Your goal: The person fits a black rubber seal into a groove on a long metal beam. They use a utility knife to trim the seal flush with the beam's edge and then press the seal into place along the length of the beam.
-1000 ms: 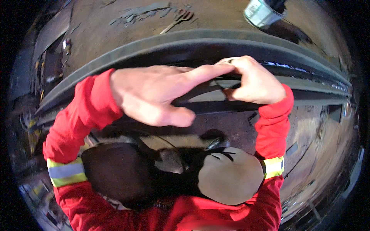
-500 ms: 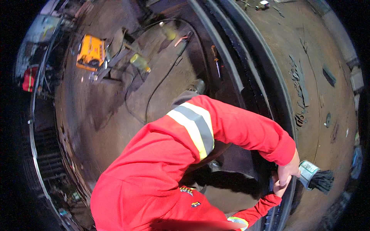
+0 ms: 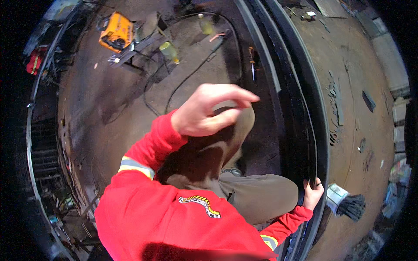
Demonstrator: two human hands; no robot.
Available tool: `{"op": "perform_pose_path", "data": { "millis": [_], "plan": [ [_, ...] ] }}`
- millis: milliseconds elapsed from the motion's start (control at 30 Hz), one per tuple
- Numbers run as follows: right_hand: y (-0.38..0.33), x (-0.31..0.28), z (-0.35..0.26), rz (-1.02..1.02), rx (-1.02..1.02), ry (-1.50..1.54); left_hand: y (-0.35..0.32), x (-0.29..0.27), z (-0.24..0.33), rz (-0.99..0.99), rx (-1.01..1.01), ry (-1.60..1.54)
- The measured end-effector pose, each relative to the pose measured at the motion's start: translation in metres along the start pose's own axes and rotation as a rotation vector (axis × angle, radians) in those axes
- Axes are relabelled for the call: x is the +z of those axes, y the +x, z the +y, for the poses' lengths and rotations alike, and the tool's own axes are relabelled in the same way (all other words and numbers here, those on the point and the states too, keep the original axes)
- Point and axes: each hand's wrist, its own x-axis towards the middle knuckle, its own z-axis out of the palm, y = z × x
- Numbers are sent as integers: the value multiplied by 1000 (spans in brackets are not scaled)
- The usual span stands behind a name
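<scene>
My left hand (image 3: 213,111) is raised over my bent knee (image 3: 241,126). Its thumb and forefinger are apart, and nothing shows between them. At the long dark steel beam (image 3: 320,143) on the right, my right hand (image 3: 312,194) sits with its fingers closed at the edge. A thin strip-like line (image 3: 312,130) runs down the beam to those fingers. What they grip there is too small and dark to make out. Just right of that hand lies a bundle of dark thin sticks (image 3: 352,207) in a pale wrapper (image 3: 335,196).
An orange machine (image 3: 116,31) stands at the far left by a low metal stand (image 3: 135,50). Near it are two yellowish bottles (image 3: 167,51) and a black cable (image 3: 191,67) with a clamp (image 3: 221,37). A screwdriver (image 3: 252,63) lies left of the beam. Scrap metal (image 3: 369,101) rests beyond it.
My left hand has come away from beside my right hand and swung left, up over my knee. My right hand stays at the beam. The view has shifted slightly.
</scene>
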Motion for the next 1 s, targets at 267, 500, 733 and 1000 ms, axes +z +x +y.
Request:
{"op": "perform_pose_path", "data": {
  "millis": [267,500,733,1000],
  "plan": [
    [-18,-4,-12,82,57,-218,-68,-15,-118,247,-61,-29],
    [-32,7,-8,167,172,-321,-232,-288,-289,907,-722,1147],
    [-3,-10,-8,95,302,-858,-258,-491,-368,413,-1396,1125],
    [14,11,-62,126,268,-776,-340,-507,-351,-47,-1021,1566]
  ]
}}
